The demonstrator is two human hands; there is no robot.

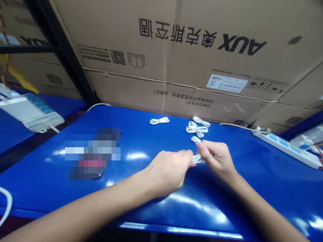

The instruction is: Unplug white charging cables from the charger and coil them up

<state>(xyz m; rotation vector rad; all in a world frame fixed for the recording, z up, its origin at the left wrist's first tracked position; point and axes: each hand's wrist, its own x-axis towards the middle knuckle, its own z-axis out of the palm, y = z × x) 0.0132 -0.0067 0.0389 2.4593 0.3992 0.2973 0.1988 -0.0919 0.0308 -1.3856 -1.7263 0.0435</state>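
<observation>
Both my hands meet over the blue shelf (141, 134), closed around a white cable bundle (197, 158). My left hand (168, 171) grips its left side, knuckles up. At its right end, my right hand (219, 161) pinches it between thumb and fingers; a small dark bit shows by the fingers, too small to name. Just beyond the right thumb lies the end of another white cable bundle (195, 139). Farther back, several tied white cable bundles (196, 129) lie in a loose pile. A single tied cable bundle (159, 121) rests apart to their left.
Large cardboard boxes (121, 87) stand along the back. A white power strip (285, 144) lies at right; another power strip (40, 119) with plugs is at far left, near a black shelf post (73, 64). A blurred-out object (93, 154) lies left of my hands.
</observation>
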